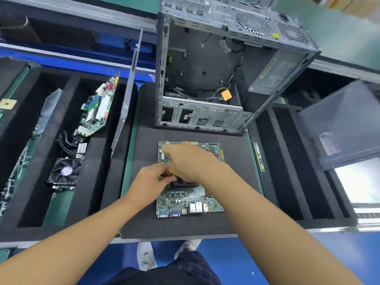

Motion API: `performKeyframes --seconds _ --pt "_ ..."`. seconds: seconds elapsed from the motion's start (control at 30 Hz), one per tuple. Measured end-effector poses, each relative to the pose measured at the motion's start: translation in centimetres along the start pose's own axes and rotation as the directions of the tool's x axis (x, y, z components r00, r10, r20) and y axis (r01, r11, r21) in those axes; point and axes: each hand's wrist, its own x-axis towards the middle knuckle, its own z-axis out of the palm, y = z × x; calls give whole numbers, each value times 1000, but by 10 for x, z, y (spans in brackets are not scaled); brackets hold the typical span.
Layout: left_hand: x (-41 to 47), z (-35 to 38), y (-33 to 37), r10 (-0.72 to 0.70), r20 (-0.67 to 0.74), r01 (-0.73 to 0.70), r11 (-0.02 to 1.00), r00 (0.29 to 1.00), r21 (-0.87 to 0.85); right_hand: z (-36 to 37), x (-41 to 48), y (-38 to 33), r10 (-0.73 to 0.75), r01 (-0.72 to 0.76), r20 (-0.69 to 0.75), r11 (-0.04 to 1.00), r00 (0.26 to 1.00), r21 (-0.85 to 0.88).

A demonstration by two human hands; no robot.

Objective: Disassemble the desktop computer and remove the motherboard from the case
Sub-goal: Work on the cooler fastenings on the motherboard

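Note:
The green motherboard (185,200) lies flat on the black mat (232,161) in front of the open, emptied computer case (205,75). Both my hands meet over the board's middle, beside the dark CPU socket (185,184). My left hand (151,183) has its fingers curled and pinches a small metal part at the socket's left edge. My right hand (185,161) reaches across from the right with curled fingers, and a small yellow item (171,172) shows under them. The hands hide most of the socket and the board's centre.
Another motherboard (98,108) leans in a foam slot at the left, with a cooler fan (65,171) and cables below it. The case's side panel (127,93) stands on edge beside the mat. A RAM stick (259,157) lies at the right, near a dark mesh cover (345,124).

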Motion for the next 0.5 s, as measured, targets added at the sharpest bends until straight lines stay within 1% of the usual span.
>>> performKeyframes --seconds 0.07,0.13,0.2,0.27,0.3,0.37,0.4,0.43,0.5 --pt "0 0 0 -27 -3 27 1000 1000 5 -4 -3 -2 -37 42 65 996 997 -76" --pt "-1 0 3 -7 0 7 1000 1000 -5 -4 -6 -4 -12 18 86 997 996 -69" --pt "-3 1 6 23 -1 -23 998 1000 -56 -3 -9 -7 69 -68 74 998 995 -5" --pt "-3 2 5 -4 -3 4 998 1000 -59 -5 -14 -9 213 -215 37 974 976 72" --pt "-2 4 2 -29 4 29 999 1000 -28 -7 -16 -10 254 -254 8 967 967 24" --pt "0 6 -4 -38 6 38 999 999 15 -8 -18 -12 179 -184 -42 956 983 -228" --pt "0 7 -5 -31 1 31 999 1000 24 -9 -18 -14 140 -138 -16 940 990 -311" --pt "0 7 -5 -27 -6 27 999 1000 25 -8 -17 -15 105 -96 7 928 994 -359" --pt "0 8 -5 -33 -22 33 999 999 13 -6 -13 -16 80 -65 29 938 996 -340"
